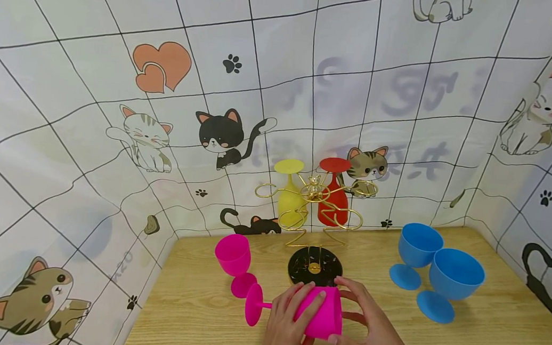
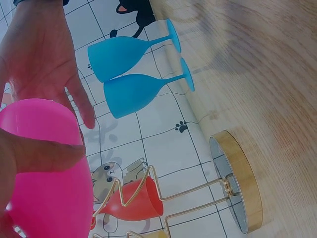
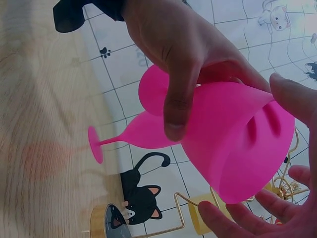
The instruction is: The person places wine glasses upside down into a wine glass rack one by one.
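A pink goblet (image 1: 331, 316) lies tipped on its side in the air, its foot to the left and its mouth to the right. My left hand (image 1: 286, 325) grips its bowl, fingers over the top and thumb (image 3: 178, 111) along the side. At the mouth, my right hand (image 1: 373, 329) spreads its fingers around the rim, with the thumb tip right at the edge. Beyond the hands stands a gold wire rack (image 1: 315, 194) on a round black base (image 1: 298, 270). A yellow goblet (image 1: 290, 166) and a red goblet (image 1: 335, 164) hang upside down from it.
Another pink goblet (image 1: 232, 255) stands upright on the wooden table (image 1: 189, 316), left of the rack. Two blue goblets, one farther back (image 1: 420, 245) and one nearer (image 1: 456, 275), stand at the right. A tiled cat-print sheet (image 1: 284, 61) covers the walls behind.
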Demonstrator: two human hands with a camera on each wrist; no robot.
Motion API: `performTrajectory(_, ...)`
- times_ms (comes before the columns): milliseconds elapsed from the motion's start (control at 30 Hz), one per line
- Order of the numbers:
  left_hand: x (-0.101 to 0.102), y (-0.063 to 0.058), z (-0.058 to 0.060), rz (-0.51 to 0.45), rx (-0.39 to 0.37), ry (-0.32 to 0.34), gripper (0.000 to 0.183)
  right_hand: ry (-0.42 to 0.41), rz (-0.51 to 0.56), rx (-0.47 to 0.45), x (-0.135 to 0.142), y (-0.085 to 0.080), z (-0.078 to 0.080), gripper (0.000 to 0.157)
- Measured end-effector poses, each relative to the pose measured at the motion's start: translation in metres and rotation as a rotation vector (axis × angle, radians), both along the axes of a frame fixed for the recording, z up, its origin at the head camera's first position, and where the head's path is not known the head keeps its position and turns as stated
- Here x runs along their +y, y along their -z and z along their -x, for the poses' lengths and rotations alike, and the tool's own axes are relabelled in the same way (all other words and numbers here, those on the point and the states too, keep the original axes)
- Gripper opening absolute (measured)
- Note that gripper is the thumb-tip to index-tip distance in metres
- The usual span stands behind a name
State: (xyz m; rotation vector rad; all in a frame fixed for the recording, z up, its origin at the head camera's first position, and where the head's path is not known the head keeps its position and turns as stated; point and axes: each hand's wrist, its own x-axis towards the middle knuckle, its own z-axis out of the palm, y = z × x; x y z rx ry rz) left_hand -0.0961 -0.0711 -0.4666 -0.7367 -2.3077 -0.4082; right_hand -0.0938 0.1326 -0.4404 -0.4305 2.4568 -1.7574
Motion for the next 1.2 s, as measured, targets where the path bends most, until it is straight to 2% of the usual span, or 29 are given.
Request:
performTrajectory(267, -0.0006, 0.0017, 0.0015, 0.028, 0.031, 0.013, 0.094, -0.003, 0.045, -0.080, 0.0008, -0.0012, -0.0004, 0.070)
performTrajectory(433, -0.0009, 0.0012, 0.0008, 0.045, 0.034, 0.019, 0.089, -0.002, 0.061, -0.069, 0.0013, -0.0004, -0.0001, 0.066)
performTrajectory(700, -0.0006, 0.0017, 0.0030, 0.055, 0.104, 0.051, 0.097, 0.027, 0.063, 0.007, 0.0011, 0.0006, -0.0018, 0.066)
performTrajectory(900, -0.0014, -0.0011, -0.0003, 0.052, 0.048, -0.009, 0.103, 0.041, 0.065, 0.071, -0.0002, 0.0015, -0.0026, 0.066)
performTrajectory(1033, -0.0032, -0.0036, -0.0004, 0.044, 0.047, -0.013, 0.104, 0.048, 0.063, 0.126, 0.0000, 0.0018, -0.0020, 0.069)
performTrajectory(1133, -0.0055, -0.0046, 0.0003, 0.020, 0.102, 0.015, 0.097, 0.056, 0.068, 0.177, 0.0011, 0.0017, -0.0014, 0.070)
performTrajectory(1200, -0.0072, -0.0046, 0.0007, -0.030, 0.145, 0.041, 0.084, 0.071, 0.072, 0.205, 0.0021, 0.0008, -0.0008, 0.070)
